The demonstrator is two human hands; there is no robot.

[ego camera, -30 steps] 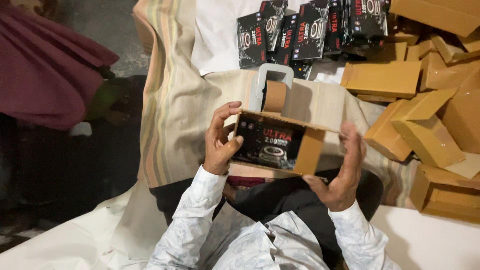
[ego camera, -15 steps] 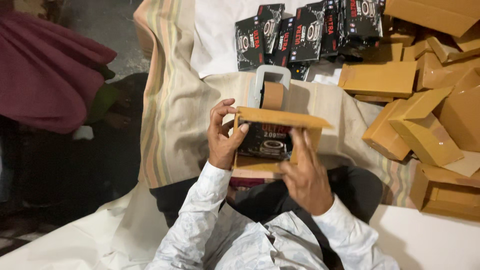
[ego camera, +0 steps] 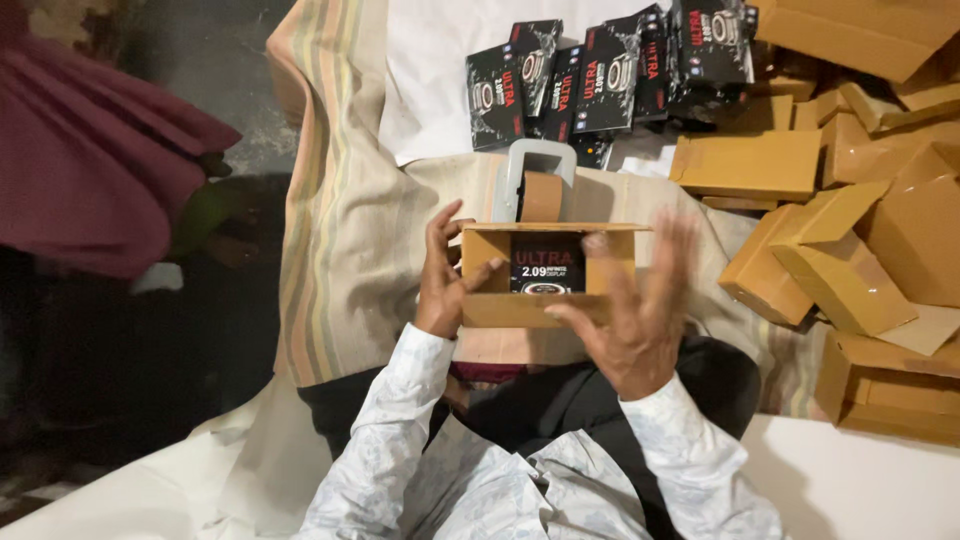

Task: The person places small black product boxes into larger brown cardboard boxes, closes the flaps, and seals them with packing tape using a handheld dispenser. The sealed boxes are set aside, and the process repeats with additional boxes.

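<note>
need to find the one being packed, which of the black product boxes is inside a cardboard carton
The black box sitting in the open brown carton, gripped by the left hand with the right hand open in front. The other black boxes lie loose on the white sheet.

This looks like an informal packing spot in a home or small storeroom, worked from the floor rather than at a bench. A striped cloth (ego camera: 330, 230) is spread over the floor as the working area, with a white sheet (ego camera: 430, 80) laid at its far end. A batch of identical black retail boxes (ego camera: 590, 70) stands in a cluster, and a heap of plain brown cardboard cartons (ego camera: 850, 230) is piled at the right. A tape dispenser (ego camera: 540, 180) lies between them.
</note>
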